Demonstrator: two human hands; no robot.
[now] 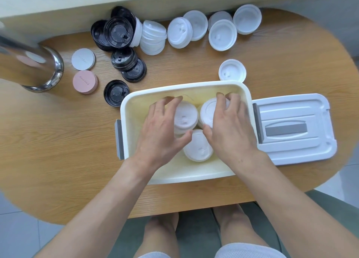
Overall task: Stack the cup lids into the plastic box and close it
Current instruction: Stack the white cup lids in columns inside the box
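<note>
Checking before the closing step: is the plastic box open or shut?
Open. The box has no cover; its box lid lies flat on the table beside it, and both hands reach inside.

This looks like a café or a home dining corner, though which one is unclear. An oval wooden table (58, 141) has a steel pole (29, 63) at its far left, coasters (83, 59) beside it, over pale floor tiles (17, 228).

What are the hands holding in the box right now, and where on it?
Each hand grips a white lid stack by its rim: left hand on one stack, right hand on another.
</note>
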